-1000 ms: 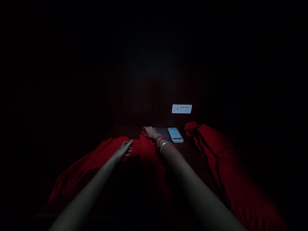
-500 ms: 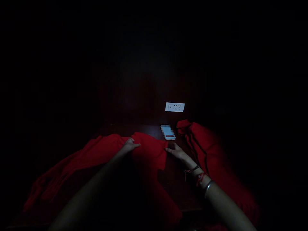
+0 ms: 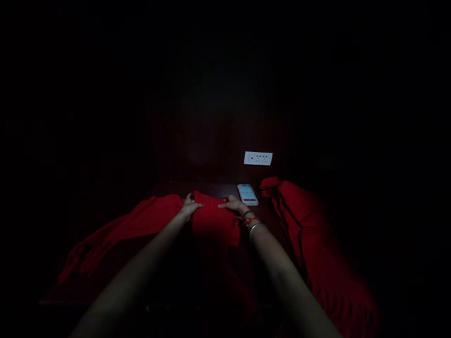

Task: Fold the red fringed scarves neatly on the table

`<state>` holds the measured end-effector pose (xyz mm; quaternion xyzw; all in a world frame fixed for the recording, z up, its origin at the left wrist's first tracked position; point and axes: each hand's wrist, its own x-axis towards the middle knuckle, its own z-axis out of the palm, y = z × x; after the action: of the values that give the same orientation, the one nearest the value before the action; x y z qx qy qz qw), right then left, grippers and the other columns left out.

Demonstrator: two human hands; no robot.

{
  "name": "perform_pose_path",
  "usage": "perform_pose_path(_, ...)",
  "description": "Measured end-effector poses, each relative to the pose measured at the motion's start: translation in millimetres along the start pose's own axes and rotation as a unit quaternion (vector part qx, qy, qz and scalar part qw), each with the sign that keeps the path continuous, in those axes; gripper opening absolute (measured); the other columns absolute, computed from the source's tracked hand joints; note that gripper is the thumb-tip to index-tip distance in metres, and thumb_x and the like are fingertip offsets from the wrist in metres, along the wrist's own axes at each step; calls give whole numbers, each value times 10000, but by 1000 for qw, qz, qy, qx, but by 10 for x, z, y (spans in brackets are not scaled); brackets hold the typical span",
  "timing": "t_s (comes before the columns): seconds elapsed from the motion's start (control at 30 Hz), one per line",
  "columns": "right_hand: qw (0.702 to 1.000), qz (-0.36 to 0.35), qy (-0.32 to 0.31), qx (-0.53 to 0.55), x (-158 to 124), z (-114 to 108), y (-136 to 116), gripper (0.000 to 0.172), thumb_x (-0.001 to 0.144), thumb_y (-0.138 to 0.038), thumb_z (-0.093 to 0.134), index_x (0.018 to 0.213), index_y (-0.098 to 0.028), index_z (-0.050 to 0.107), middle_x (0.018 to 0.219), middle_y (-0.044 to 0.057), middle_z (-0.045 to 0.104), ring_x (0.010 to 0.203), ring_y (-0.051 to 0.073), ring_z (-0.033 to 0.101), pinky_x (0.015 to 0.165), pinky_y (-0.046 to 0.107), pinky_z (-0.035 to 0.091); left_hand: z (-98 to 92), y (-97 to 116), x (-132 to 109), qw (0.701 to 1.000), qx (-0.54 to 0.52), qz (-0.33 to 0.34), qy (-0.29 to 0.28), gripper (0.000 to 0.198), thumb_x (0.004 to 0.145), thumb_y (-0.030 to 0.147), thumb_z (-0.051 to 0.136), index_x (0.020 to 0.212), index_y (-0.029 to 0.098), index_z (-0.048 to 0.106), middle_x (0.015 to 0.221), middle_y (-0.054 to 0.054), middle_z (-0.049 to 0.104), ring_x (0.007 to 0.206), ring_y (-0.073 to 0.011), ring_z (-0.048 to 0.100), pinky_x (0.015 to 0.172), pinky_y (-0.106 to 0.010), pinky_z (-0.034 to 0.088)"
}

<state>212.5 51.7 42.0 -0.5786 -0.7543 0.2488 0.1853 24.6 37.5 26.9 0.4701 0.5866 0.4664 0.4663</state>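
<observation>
A red scarf (image 3: 214,220) is bunched in folds at the middle of the dark table, and its lower part hangs toward me into shadow. My left hand (image 3: 190,206) is closed on the scarf's left far edge, thumb on top. Opposite it, my right hand (image 3: 232,203) pinches the far edge from the right, its thumb over the cloth and its other fingers partly behind. A fringed red stretch of cloth (image 3: 141,218) runs out to the left from under my left hand; whether it joins the held part I cannot tell.
Another red fringed scarf (image 3: 310,225) lies folded along the right side. A lit phone (image 3: 248,197) rests on the table (image 3: 211,188) behind my right hand. On the wall beyond is a white socket plate (image 3: 258,158). Darkness hides most of the surroundings.
My right hand has moved left along the scarf's far edge, closer to my left hand. The scarf's right corner has come down and in. My left hand stays nearly in place.
</observation>
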Motion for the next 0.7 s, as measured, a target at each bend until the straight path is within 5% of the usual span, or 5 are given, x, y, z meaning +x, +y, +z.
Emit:
perform_pose_path(0.13, 997, -22, -27, 68, -9, -64, -1, 508, 658, -212, 598, 1145, -164, 462, 990, 46, 593, 825, 131, 563, 691, 225, 440, -17, 141, -62, 990, -100, 60, -78, 961, 585, 33, 605, 1311, 212, 1, 1000, -68, 573, 815, -161, 582, 690, -266, 476)
perform_pose_path(0.3, 969, -100, -77, 212, -181, -346, 90, 301, 614, -307, 628, 892, -191, 614, 827, 5, 631, 792, 156, 560, 681, 264, 442, 0, 498, -261, 954, -127, 175, -206, 895, 601, 67, 608, 1309, 249, 92, 1143, -79, 505, 934, -188, 541, 799, -307, 448)
perform_pose_path(0.57, 962, -220, 131, 97, -971, -1300, -356, 349, 645, -396, 585, 868, -129, 603, 850, 27, 610, 815, 187, 539, 722, 305, 421, 96, 1298, -738, 911, -164, 314, -211, 881, 595, 184, 668, 1298, 227, 137, 1026, -79, 573, 871, -201, 571, 776, -335, 455)
perform_pose_path(0.7, 953, -243, 168, 72, -1403, -1645, -593, 366, 639, -393, 592, 908, -144, 596, 880, 31, 605, 833, 203, 536, 727, 321, 422, 165, 1582, -985, 892, -178, 362, -202, 794, 622, 212, 652, 1275, 244, 200, 1067, -56, 546, 877, -189, 568, 795, -336, 439)
